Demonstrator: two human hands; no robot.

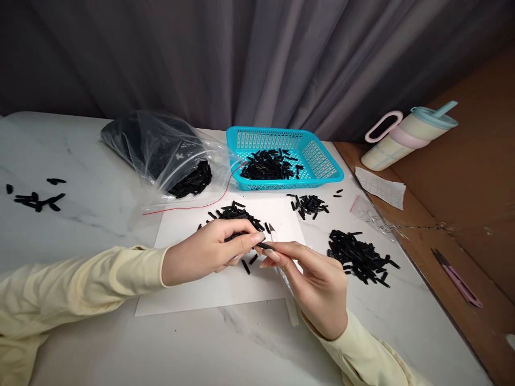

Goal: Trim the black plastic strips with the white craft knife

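Observation:
Between my two hands is a slim black piece [265, 246], small and elongated; its exact kind cannot be made out. My left hand [213, 246] pinches one end between thumb and fingers. The other end is gripped by the thumb and forefinger of my right hand [316, 279]. Below them lies a white sheet [185, 279] with a pile of similar black pieces [233, 213], partly covered by my left hand. A slender pointed tool with a pale handle [292, 311] rests beneath my right hand, its dark tip showing past the fingers.
Behind stand a blue plastic basket [281, 186] holding black pieces and a clear zip bag [148, 145] spilling more. Further heaps [358, 257] lie right and left. A red string [189, 208] crosses the bag's mouth. A tumbler [396, 142] and pink-handled snips [458, 279] are at right.

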